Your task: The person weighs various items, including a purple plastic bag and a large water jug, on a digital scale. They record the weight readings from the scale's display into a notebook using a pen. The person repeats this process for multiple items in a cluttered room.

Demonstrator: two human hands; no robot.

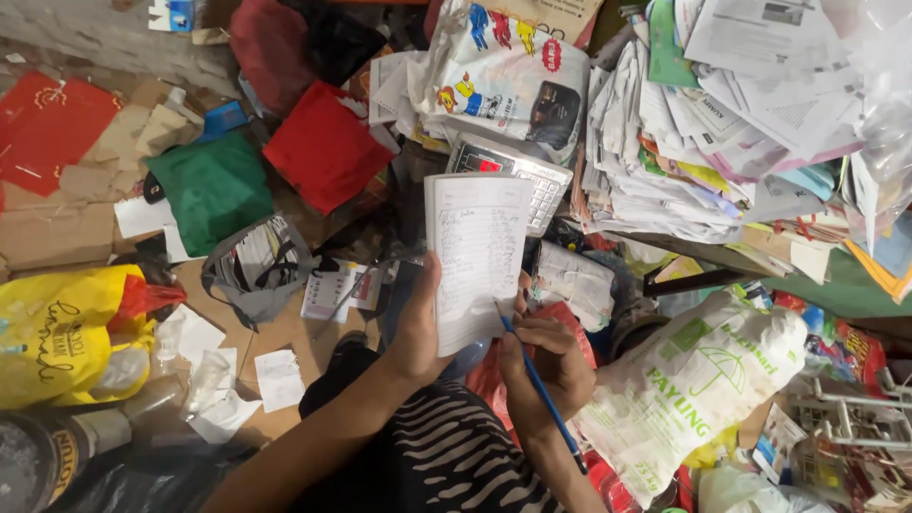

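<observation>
Left hand is holding up a small white notebook, thumb pressing along its left edge, the other fingers hidden behind the page; the grip is clamped on the notebook. The open page is showing handwritten lines, too small to read. The notebook is sitting at picture centre, upright, tilting slightly to 1 o'clock.

Right hand is gripping a blue pen, fingers curled tight around it, the tip touching the notebook's lower right corner, the barrel running down toward 5 o'clock. The right hand is lying just beside the notebook, at its 5 o'clock. A striped black-and-white garment is showing at 6 o'clock between the forearms.

Just past the notebook at 12 o'clock, partly covered by it, a grey weighing scale with red display and keypad is sitting. At 2 o'clock a big loose stack of papers is piling up. At 4 o'clock a white plastic bag with green print is lying near the right hand. At 10 o'clock a red bag and a green bag are lying side by side on the cluttered floor. At 9 o'clock a yellow bag is lying well apart from the hands. A grey pouch is resting near the left hand, at its 10 o'clock.
</observation>
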